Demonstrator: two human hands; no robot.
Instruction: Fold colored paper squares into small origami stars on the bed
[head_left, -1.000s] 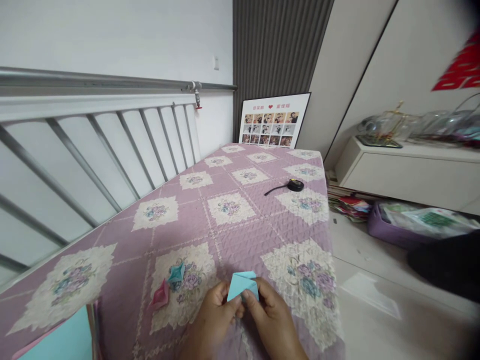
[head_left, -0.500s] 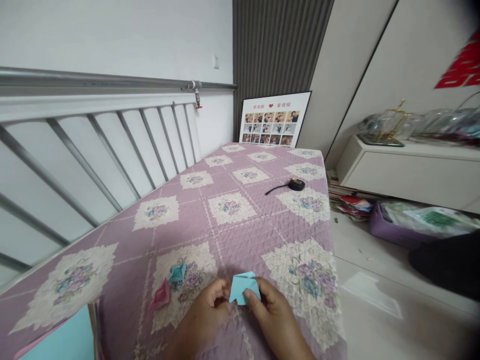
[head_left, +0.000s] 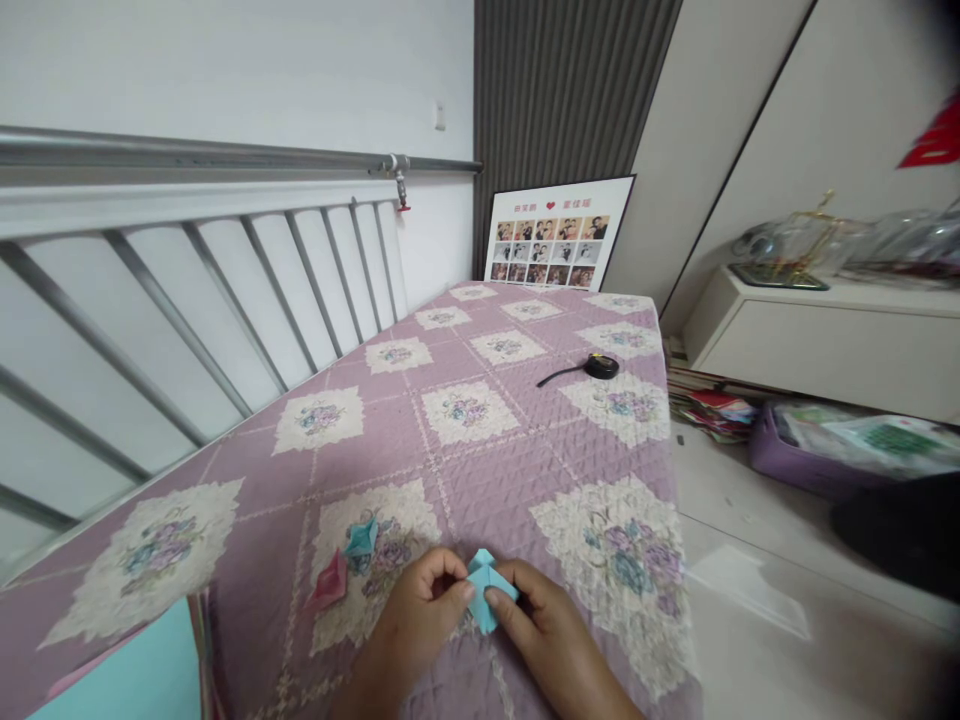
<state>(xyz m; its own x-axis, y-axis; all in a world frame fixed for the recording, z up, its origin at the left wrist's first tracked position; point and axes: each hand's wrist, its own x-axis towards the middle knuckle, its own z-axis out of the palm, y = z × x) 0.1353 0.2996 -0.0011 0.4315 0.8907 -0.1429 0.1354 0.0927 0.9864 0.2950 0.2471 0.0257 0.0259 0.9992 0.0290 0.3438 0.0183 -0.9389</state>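
Between my two hands is a small piece of folded light-blue origami paper [head_left: 486, 590], diamond-shaped with a small flap at its top. My left hand [head_left: 427, 610] pinches its left corner between thumb and fingers. On the right side, my right hand [head_left: 540, 610] grips it, thumb pressed on the front and fingers behind. To the left, a small blue folded paper piece [head_left: 361, 538] and a pink folded paper piece [head_left: 330, 582] lie close together on the flowered cover [head_left: 480, 480].
A stack of coloured paper [head_left: 127, 670], blue on top, lies at the lower left. A black tape measure [head_left: 601, 366] with a strap rests farther back. A radiator [head_left: 225, 310] runs along the left; a photo board [head_left: 559, 235] leans behind. A purple basket [head_left: 795, 460] stands on the floor at right.
The paper has turned from a squarish outlook to an upright diamond. My left hand has come in and now pinches its left corner. The view has shifted slightly.
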